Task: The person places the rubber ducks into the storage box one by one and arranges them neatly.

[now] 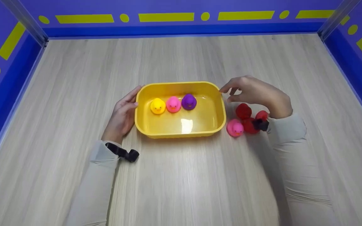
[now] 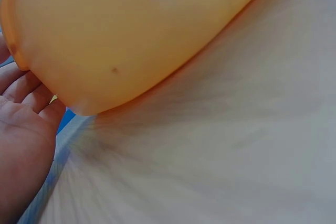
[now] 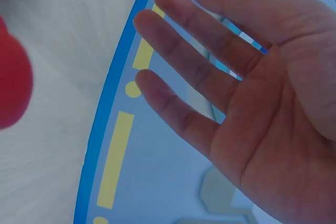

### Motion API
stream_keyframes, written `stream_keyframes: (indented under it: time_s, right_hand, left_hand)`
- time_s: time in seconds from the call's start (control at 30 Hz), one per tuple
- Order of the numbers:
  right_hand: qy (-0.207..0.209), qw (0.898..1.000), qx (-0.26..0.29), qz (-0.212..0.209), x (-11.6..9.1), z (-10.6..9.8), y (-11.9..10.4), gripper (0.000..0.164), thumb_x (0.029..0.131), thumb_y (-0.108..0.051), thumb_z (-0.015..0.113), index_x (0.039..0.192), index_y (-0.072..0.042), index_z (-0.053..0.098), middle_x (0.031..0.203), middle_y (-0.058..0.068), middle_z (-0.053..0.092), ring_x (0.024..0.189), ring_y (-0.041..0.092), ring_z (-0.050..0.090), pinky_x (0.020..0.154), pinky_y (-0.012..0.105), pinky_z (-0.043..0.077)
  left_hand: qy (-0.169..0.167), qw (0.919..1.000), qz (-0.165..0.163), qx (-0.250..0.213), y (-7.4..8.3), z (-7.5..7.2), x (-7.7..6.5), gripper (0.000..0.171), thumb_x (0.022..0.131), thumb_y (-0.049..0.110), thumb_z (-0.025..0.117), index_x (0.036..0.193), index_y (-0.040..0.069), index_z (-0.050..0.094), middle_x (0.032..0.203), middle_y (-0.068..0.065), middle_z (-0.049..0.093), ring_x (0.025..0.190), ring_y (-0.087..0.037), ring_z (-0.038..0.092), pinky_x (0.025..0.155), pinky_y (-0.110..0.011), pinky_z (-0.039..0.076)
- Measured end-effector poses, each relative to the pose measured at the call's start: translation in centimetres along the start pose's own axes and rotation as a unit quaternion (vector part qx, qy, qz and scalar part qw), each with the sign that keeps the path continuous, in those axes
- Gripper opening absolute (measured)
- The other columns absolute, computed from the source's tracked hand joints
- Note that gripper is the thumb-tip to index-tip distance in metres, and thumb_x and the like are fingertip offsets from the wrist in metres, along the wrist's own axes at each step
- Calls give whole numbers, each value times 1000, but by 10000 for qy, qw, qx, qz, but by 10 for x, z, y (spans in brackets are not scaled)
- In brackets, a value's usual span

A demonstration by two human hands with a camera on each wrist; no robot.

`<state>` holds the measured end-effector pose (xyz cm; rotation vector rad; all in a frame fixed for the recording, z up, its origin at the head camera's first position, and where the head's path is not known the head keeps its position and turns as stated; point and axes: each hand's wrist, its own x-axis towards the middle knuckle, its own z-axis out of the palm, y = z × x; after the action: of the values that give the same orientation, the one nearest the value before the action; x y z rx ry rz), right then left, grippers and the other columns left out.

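Observation:
My left hand (image 1: pixel 125 113) holds a yellow plastic tub (image 1: pixel 181 134) by its left end, thumb at the rim and fingers along the outer wall. In the left wrist view the fingers (image 2: pixel 26 85) lie against the tub's wall (image 2: pixel 131 35). Three small rubber ducks stand in a row inside: a yellow duck (image 1: pixel 158 106), a pink duck (image 1: pixel 173 104) and a purple duck (image 1: pixel 189 102). At the tub's far right corner, my right hand (image 1: pixel 256 94) has its fingertips right at the rim. Its fingers (image 3: pixel 184 66) are loosely bent in the right wrist view, with nothing in the palm.
Right of the tub, under my right wrist, lie another pink duck (image 1: pixel 235 128) and several red toys (image 1: pixel 243 111), one partly hidden by the black wrist camera (image 1: pixel 260 125). Purple and blue walls (image 1: pixel 181 29) with yellow marks border the wood-grain table (image 1: pixel 181 182).

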<state>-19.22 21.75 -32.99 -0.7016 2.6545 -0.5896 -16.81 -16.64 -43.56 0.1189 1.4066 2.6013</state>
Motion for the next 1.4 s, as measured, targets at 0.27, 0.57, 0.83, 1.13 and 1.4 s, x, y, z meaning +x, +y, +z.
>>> stream_keyframes:
  time_s: [0.27,0.57,0.83,1.13,1.4]
  right_hand:
    - [-65,9994,262,206,-11,3,14,36,88,1,62,122,-9,66,120,13,67,103,28,65,87,43,57]
    - [-195,9990,132,386,-20,8,25,37,85,1,67,120,-9,67,116,12,68,101,27,64,85,44,58]
    - [-254,9984,-1,513,-32,4,31,41,82,8,67,119,-10,69,116,12,68,102,29,63,81,43,59]
    - [-430,9952,220,852,-40,3,33,47,79,12,66,118,-14,69,118,11,67,106,31,62,82,45,59]
    - [-592,9937,297,901,-41,5,34,47,79,12,66,112,-21,73,113,7,68,106,30,60,79,44,60]
  left_hand:
    - [-25,10000,-10,-11,1,1,0,58,90,-10,35,147,-5,27,157,-16,28,145,-24,28,118,-31,27]
    - [-89,9999,-53,11,0,0,-1,59,90,-10,33,148,-5,27,157,-16,27,145,-23,28,119,-33,25]
    - [-100,9999,-50,68,0,0,0,59,89,-10,33,148,-5,26,157,-16,26,146,-23,27,119,-33,25]
    - [-107,9999,-46,79,0,0,0,60,89,-10,33,148,-5,25,157,-16,26,145,-23,27,118,-31,27]
    - [-97,9999,2,93,-1,-2,1,59,89,-10,35,148,-5,27,157,-17,28,145,-24,29,118,-32,29]
